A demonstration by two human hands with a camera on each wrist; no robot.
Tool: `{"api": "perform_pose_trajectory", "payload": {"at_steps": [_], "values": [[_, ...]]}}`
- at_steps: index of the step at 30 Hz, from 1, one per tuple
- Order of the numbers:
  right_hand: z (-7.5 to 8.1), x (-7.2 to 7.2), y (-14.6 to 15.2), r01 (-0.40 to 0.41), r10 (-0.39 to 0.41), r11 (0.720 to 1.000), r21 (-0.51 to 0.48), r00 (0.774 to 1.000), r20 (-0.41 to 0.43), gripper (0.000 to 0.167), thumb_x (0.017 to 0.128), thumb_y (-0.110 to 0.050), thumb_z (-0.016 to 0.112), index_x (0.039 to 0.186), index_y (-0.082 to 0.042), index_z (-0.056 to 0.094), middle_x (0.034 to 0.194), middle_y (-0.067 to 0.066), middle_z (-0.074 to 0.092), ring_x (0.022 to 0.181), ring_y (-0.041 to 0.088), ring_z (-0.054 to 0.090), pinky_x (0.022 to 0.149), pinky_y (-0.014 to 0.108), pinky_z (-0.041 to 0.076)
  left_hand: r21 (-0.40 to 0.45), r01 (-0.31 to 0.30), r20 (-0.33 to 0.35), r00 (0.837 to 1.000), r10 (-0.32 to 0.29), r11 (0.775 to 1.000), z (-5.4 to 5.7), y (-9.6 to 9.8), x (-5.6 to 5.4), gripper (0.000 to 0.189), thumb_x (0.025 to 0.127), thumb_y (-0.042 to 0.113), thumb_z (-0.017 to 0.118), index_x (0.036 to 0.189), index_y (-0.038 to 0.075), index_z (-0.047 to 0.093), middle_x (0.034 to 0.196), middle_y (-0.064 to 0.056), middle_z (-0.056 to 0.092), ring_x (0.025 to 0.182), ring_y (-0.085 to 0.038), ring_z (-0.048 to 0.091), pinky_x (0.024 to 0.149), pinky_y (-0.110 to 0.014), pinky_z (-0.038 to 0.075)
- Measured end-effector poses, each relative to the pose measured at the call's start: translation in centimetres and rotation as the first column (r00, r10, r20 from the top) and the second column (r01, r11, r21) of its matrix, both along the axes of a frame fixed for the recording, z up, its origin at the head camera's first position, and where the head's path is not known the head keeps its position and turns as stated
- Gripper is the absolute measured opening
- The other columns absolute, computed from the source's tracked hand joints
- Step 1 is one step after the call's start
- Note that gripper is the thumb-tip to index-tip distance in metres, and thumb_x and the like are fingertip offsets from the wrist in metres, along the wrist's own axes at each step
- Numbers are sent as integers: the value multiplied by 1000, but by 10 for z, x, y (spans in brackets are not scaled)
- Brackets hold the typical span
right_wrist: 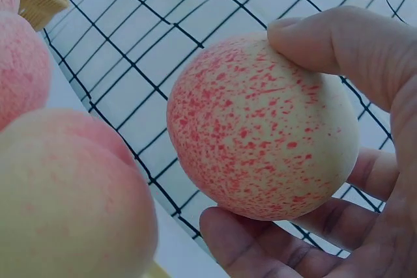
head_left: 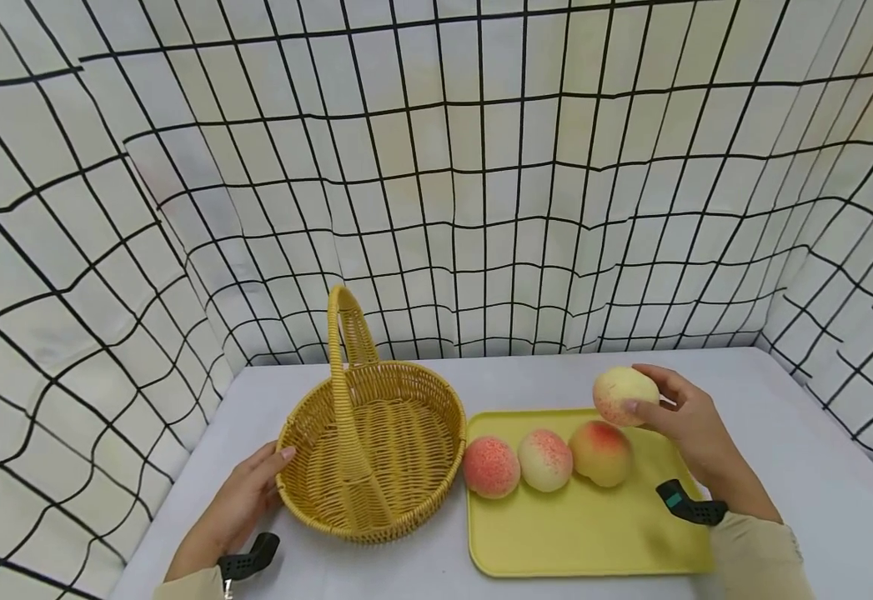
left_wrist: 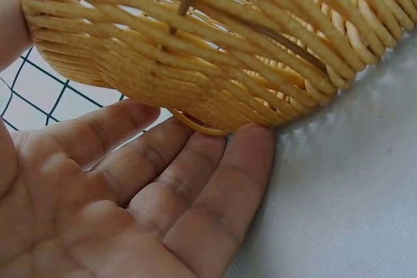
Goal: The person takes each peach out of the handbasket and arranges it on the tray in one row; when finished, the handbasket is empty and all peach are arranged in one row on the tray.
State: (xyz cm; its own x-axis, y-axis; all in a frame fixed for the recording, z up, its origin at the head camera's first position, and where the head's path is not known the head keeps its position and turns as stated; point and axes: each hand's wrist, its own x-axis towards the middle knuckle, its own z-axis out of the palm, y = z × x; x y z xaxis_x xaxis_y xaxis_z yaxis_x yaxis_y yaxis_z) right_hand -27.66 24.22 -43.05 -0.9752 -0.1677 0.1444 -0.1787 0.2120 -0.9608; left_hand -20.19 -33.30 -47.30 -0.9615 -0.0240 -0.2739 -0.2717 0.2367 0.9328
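My right hand [head_left: 694, 421] holds a pale yellow peach [head_left: 626, 396] with red speckles above the back of a yellow tray [head_left: 556, 542]. In the right wrist view, the thumb lies on top of that peach [right_wrist: 260, 128] and the fingers curl beneath it. On the tray, three peaches form a row: a pinkish-red one [head_left: 492, 467], a cream and pink one [head_left: 545, 460] and an orange-yellow one with a red top [head_left: 601, 453]. My left hand [head_left: 244, 492] grips the left side of a wicker basket [head_left: 406, 450], thumb at the rim and fingertips against the lower wall [left_wrist: 215, 76].
The basket's tall arched handle [head_left: 346, 392] rises over its bare woven floor. Its right side stands close against the tray's left edge. A white tabletop [head_left: 376, 575] lies beneath everything, with white cloth [head_left: 481, 192] patterned in black grid lines around the back and sides.
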Motion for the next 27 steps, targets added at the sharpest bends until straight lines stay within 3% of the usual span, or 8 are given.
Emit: {"api": "perform_pose_trajectory", "payload": {"at_steps": [5, 10, 17, 27], "values": [[-4, 0, 13, 6, -6, 1000, 5, 1000, 27, 61, 101, -13, 70, 154, -1, 43, 130, -6, 55, 107, 8, 65, 85, 25, 60, -3, 9, 9, 1000, -9, 1000, -1, 1, -1, 72, 112, 46, 44, 163, -1, 25, 164, -23, 35, 138, -18, 50, 103, -26, 48], [-8, -1, 25, 11, -15, 998, 58, 998, 64, 66, 101, -19, 71, 156, -1, 39, 135, 4, 53, 107, 9, 63, 86, 26, 59, 4, 15, 27, 1000, -15, 1000, 1, 0, -1, 72, 112, 46, 43, 163, -1, 23, 165, -24, 33, 125, -3, 54, 95, -20, 49], [-11, 0, 42, -3, -7, 994, 108, 995, 97, 69, 101, -19, 70, 158, 0, 35, 146, 20, 46, 108, 6, 62, 87, 28, 59, 5, 26, 31, 999, -26, 1000, 4, 0, -1, 73, 112, 47, 41, 164, 0, 21, 165, -23, 33, 121, 1, 54, 93, -19, 49], [-23, -2, 54, -24, -5, 981, 195, 989, 150, 74, 98, -23, 75, 157, 0, 37, 146, 21, 48, 108, 7, 61, 86, 34, 60, 26, 12, 0, 1000, -12, 1000, 4, 1, 0, 69, 113, 43, 42, 162, -1, 25, 159, -25, 40, 113, 1, 60, 92, -22, 53]]}}
